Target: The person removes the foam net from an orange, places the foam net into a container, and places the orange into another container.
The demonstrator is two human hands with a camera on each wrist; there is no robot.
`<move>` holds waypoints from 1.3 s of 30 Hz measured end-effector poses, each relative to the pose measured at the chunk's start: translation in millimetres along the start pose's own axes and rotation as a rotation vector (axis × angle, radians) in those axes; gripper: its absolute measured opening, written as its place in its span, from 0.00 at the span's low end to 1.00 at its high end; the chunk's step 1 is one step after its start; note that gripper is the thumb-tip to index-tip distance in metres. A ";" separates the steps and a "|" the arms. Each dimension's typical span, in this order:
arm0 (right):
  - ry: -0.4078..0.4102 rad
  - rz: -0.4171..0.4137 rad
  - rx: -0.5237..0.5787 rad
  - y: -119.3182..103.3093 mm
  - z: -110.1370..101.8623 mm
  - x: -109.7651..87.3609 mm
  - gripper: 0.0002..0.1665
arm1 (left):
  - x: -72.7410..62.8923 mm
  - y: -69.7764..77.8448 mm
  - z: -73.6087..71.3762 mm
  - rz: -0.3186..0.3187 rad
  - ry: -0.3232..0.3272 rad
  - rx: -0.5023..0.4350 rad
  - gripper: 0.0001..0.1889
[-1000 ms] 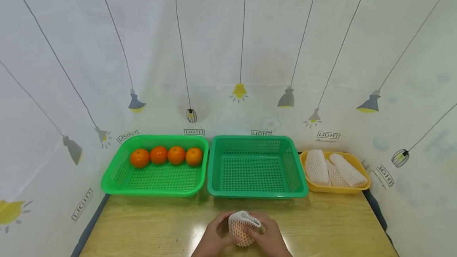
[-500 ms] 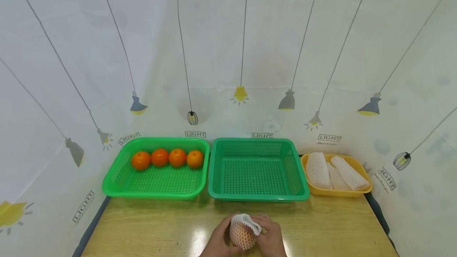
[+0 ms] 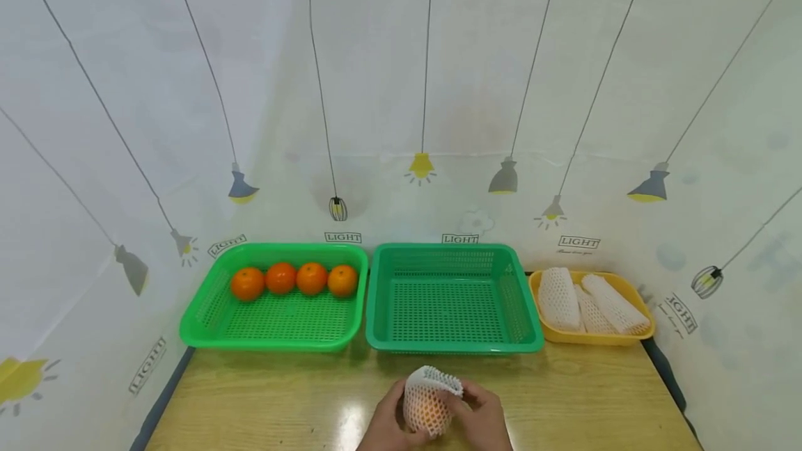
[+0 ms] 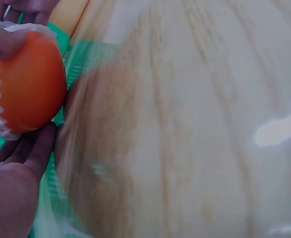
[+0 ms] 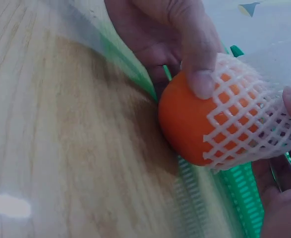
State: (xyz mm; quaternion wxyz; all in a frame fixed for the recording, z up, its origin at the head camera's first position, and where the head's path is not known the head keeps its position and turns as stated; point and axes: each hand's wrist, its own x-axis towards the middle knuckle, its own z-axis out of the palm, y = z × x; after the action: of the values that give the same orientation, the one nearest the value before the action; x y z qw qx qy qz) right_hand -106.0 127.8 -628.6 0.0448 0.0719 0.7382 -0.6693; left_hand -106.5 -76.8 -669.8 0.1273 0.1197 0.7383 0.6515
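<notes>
An orange point(image 5: 182, 119) sits partly inside a white foam fruit net point(image 3: 428, 395), held between both hands over the table's near middle. In the right wrist view, its bare end sticks out of the net's mesh. My left hand point(image 3: 387, 424) holds the orange from the left, its thumb pressed near the net's edge in the right wrist view. On the other side, my right hand point(image 3: 487, 420) pinches the net near its folded upper right edge. The left wrist view shows the orange's smooth bare side point(image 4: 36, 84) with fingertips beneath it.
Several oranges point(image 3: 280, 278) line the back of a bright green basket point(image 3: 269, 346) at left. A darker green basket point(image 3: 454, 348) stands in the middle. At right, a yellow basket point(image 3: 589, 339) holds several foam nets point(image 3: 559, 298). A printed curtain point(image 3: 376, 89) rises behind.
The net's upper edge was folded down half a second ago and now stands higher. Both hands have shifted slightly right over the last second, with the orange between them.
</notes>
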 end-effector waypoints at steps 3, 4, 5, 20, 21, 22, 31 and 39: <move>-0.013 0.013 0.028 -5.3 -2.5 0.3 0.26 | 0.6 0.0 0.8 -0.002 -0.001 0.011 0.44; -0.020 0.007 0.034 -7.4 -2.9 0.4 0.26 | 0.6 -0.3 1.0 0.002 0.001 0.015 0.45; -0.028 0.001 0.044 -10.0 -3.4 0.1 0.25 | 0.6 -0.9 1.4 0.005 0.003 0.022 0.46; 0.023 -0.080 0.042 -62.5 -31.0 7.4 0.20 | 2.0 -7.7 1.3 0.197 0.000 0.109 0.39; 0.027 -0.090 0.036 -66.1 -36.1 8.4 0.19 | 2.1 -8.4 1.5 0.204 -0.005 0.101 0.40; 0.034 -0.108 0.024 -69.5 -41.5 9.6 0.18 | 2.2 -9.0 2.0 0.206 -0.010 0.086 0.40; 0.136 -0.235 -0.128 -94.4 -94.9 29.0 0.18 | 1.3 -15.8 6.1 0.273 0.004 0.072 0.43; 0.222 -0.271 -0.233 -109.1 -141.7 58.1 0.22 | 2.1 -17.7 5.0 0.330 0.018 0.109 0.42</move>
State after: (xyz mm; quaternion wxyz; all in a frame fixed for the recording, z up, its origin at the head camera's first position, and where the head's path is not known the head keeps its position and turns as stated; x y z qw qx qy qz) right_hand -177.1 261.3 -516.7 -0.1193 0.0396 0.8139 -0.5672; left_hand -106.9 -73.6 -688.0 0.0053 0.2400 0.7440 0.6235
